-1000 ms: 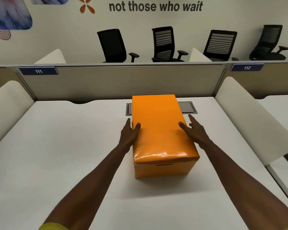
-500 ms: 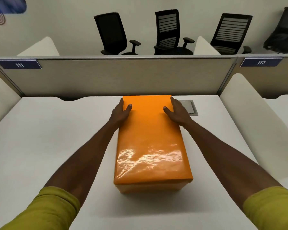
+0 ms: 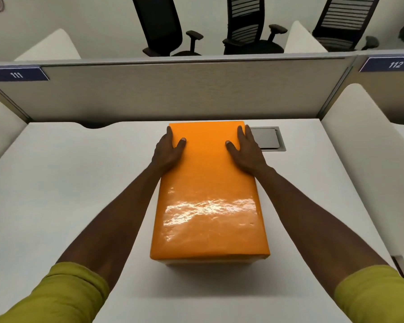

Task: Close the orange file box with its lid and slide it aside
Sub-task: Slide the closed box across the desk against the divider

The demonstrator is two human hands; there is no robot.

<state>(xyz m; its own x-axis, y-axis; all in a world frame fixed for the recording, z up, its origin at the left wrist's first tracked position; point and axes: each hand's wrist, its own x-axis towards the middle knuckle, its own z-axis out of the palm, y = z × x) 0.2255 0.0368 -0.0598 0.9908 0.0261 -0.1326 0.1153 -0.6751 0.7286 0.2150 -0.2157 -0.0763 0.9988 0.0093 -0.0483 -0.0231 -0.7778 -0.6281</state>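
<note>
While the white desk (image 3: 56, 183) is seen stretching smooth and matte to the grey partition (image 3: 173, 94), the orange file box (image 3: 208, 206) is found standing at its middle, long axis running away from the person, its far end near the partition and just beside a grey metal cable hatch (image 3: 269, 138). It is covered by its lid (image 3: 208, 164), a glossy, slightly wrinkled rectangle. The lid is clasped at its far end by the left hand (image 3: 167, 151) and right hand (image 3: 246, 152), thumbs laid on top, fingers spread down the sides. Should pressure be uneven, the slick lid could be skewed or slipped off; if the box is pushed rightward, it might be caught on the hatch.
</note>
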